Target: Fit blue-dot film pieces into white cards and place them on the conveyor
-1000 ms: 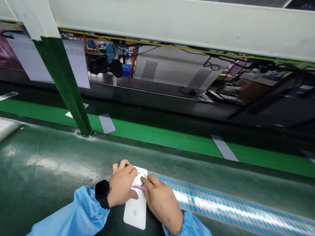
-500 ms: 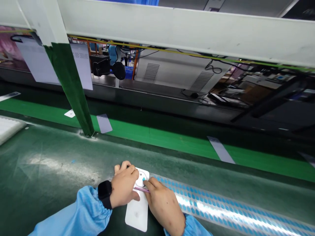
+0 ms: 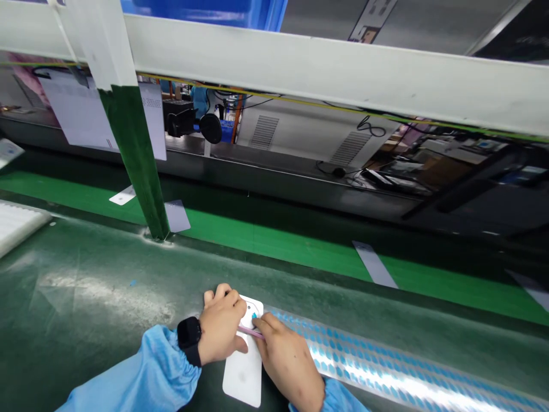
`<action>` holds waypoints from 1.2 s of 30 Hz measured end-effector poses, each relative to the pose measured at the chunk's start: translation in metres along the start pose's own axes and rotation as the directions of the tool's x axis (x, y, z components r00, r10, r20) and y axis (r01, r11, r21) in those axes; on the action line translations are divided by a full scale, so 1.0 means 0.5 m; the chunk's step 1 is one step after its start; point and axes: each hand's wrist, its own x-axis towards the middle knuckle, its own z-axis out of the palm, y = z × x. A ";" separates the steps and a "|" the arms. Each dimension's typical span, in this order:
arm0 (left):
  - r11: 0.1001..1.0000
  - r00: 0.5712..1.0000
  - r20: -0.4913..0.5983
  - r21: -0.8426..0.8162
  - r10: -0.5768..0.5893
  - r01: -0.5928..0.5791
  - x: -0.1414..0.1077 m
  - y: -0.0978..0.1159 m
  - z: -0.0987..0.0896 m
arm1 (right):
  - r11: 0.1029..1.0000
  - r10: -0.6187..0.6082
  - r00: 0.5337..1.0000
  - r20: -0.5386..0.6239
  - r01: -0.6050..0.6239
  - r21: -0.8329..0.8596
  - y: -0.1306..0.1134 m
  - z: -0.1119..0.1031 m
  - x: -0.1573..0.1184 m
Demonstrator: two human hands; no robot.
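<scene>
A white rectangular panel [image 3: 242, 375] with rounded corners, like a phone back cover, lies on the table. A round ring outline marks its upper part. My left hand [image 3: 223, 329] holds it down on the left side, fingers curled over the upper edge and thumb across the middle. In my right hand [image 3: 289, 357] is a thin pink stick-like tool [image 3: 251, 331], pinched in the fingers and lying across the panel. Just beyond the right fingertips, a small blue sticker [image 3: 254, 316] sits inside the ring. The tool's exact kind is unclear.
A clear sheet with rows of blue stickers [image 3: 386, 372] stretches to the right. Behind the table runs a green conveyor belt [image 3: 266, 240] carrying several flat panels [image 3: 375, 264]. A green-wrapped post [image 3: 139, 166] stands at the left, near a white tray [image 3: 19, 223].
The panels on the belt have shifted left relative to the post. Both hands keep nearly the same hold on the panel and tool; the whole view has shifted slightly.
</scene>
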 end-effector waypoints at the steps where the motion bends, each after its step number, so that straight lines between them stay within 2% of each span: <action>1: 1.000 1.000 -0.007 0.002 0.001 -0.001 0.000 -0.001 0.002 | 1.000 0.005 1.000 0.001 -0.005 0.012 0.000 0.000 0.000; 9: 1.000 0.998 -0.058 -0.007 0.017 -0.018 -0.001 -0.006 0.016 | 0.996 0.055 0.998 0.031 -0.058 0.074 0.001 -0.001 -0.004; 14: 0.999 0.998 -0.065 -0.045 0.015 -0.018 0.002 -0.007 0.019 | 0.965 0.114 0.993 0.027 -0.117 0.236 0.018 -0.013 0.025; 20: 0.985 0.988 -0.105 -0.138 -0.115 0.100 0.006 -0.018 0.036 | 0.910 0.107 0.994 -0.012 -0.093 0.405 0.040 -0.025 0.068; 22: 0.974 0.979 -0.126 -0.183 -0.158 0.133 0.009 -0.018 0.041 | 0.804 0.085 0.996 0.031 -0.087 0.589 0.044 -0.017 0.077; 24: 0.959 0.968 -0.159 -0.239 -0.193 0.152 0.011 -0.018 0.043 | 0.624 0.062 0.995 0.083 -0.104 0.775 0.045 -0.009 0.087; 27: 0.931 0.942 -0.238 -0.331 -0.238 0.151 0.007 -0.020 0.031 | 0.386 0.135 0.986 0.097 -0.143 0.911 0.042 -0.010 0.113; 29: 0.921 0.889 -0.364 -0.363 -0.279 0.140 -0.004 -0.033 0.006 | 0.288 0.185 0.977 0.109 -0.160 0.944 0.042 -0.032 0.143; 30: 0.922 0.840 -0.452 -0.362 -0.301 0.135 -0.013 -0.046 -0.013 | 0.256 0.199 0.972 0.122 -0.172 0.951 0.046 -0.049 0.163; 33: 0.919 0.621 -0.679 -0.324 -0.392 0.226 -0.040 -0.109 -0.098 | 0.240 0.259 0.956 0.141 -0.206 0.949 0.073 -0.114 0.250; 34: 0.898 0.556 -0.706 -0.317 -0.439 0.306 -0.048 -0.137 -0.133 | 0.246 0.294 0.947 0.130 -0.206 0.947 0.088 -0.136 0.285; 36: 0.815 0.456 -0.699 -0.334 -0.551 0.473 -0.054 -0.201 -0.206 | 0.267 0.358 0.932 0.061 -0.164 0.950 0.126 -0.170 0.359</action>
